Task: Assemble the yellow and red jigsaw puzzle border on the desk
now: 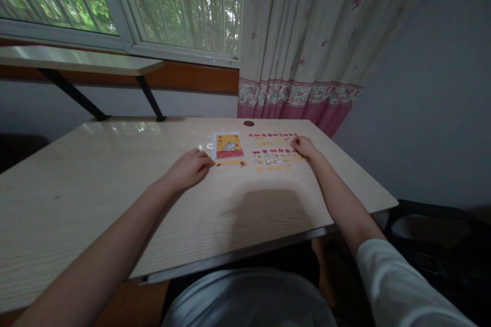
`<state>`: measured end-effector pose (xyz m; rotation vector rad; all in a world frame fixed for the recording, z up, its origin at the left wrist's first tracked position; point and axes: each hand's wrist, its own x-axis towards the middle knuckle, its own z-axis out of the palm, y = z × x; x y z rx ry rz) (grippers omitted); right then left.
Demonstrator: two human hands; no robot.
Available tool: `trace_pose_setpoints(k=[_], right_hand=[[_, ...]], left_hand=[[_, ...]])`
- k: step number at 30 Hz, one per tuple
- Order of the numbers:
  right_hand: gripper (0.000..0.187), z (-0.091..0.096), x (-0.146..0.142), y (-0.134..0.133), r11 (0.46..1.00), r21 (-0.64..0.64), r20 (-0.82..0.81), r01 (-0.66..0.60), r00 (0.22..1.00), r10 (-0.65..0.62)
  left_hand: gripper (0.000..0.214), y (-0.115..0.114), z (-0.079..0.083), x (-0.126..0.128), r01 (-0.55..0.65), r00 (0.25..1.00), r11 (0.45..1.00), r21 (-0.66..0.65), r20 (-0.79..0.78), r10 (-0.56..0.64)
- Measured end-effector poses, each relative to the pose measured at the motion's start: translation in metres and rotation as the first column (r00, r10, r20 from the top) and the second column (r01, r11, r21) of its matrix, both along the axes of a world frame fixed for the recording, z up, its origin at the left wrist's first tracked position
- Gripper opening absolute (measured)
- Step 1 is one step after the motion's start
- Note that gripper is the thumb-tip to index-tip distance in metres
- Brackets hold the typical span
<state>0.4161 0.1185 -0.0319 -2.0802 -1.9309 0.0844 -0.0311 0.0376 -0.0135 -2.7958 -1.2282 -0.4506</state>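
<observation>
My left hand (191, 168) rests on the table with its fingers bent and drawn together. Its fingertips touch the left end of a short strip of orange jigsaw pieces (230, 163), just below a picture card (229, 146) showing a white animal on yellow and red. My right hand (306, 146) is closed in a pinch over the right side of the loose jigsaw pieces (272, 154). A small reddish-dark jigsaw piece (294, 142) seems to be at its fingertips. The loose pieces lie in several rows of pink, orange and white. Those under the right hand are hidden.
The pale wooden table (184, 235) has a round cable hole (249, 123) near its back edge. A raised shelf (84, 60) on dark struts stands at the back left. A flowered curtain (299, 36) hangs behind, and a black chair (433, 235) is at the right.
</observation>
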Motion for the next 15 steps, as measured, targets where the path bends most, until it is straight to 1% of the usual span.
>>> trace_pose_setpoints(k=[10,15], right_hand=[[0.023,0.001,-0.0008,-0.0047,0.998,0.022,-0.002,0.055,0.998,-0.055],[0.024,0.0026,0.0005,-0.0044,0.998,0.018,0.004,0.06,0.998,-0.06]], left_hand=[[0.034,-0.0002,0.0014,0.0006,0.009,1.0,1.0,-0.018,0.025,-0.008],[0.034,-0.0002,0.0015,0.0005,0.008,1.0,1.0,-0.005,-0.003,-0.008]])
